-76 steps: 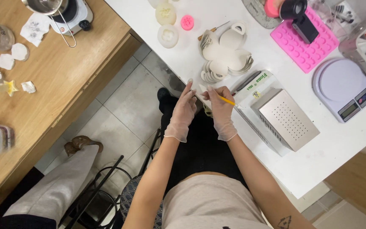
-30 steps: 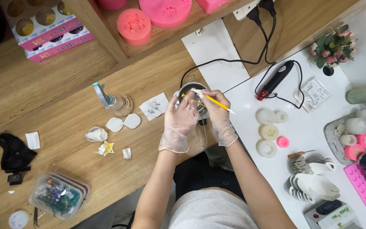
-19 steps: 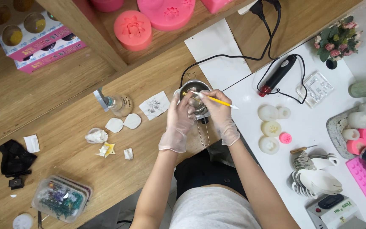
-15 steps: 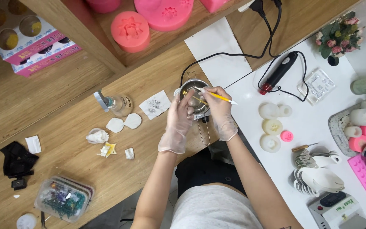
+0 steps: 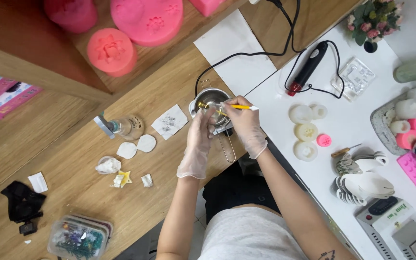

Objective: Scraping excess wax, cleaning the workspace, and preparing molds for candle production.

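right hand (image 5: 244, 126) pinches yellow tool (image 5: 237, 107) over metal pot (image 5: 210, 102); left hand (image 5: 199, 144) loosely curled, fingertips at pot rim, on bench (image 5: 136, 192)

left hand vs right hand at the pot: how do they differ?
The right hand grips a yellow tool whose tip reaches over the metal pot; the left hand holds no tool that shows. The left hand's fingers stretch out towards the pot's rim; the right hand's curl around the tool. Both wear clear gloves.

Both gloved hands, left hand (image 5: 199, 144) and right hand (image 5: 244, 124), hold a yellow tool (image 5: 239, 107) over a metal pot (image 5: 208, 98).
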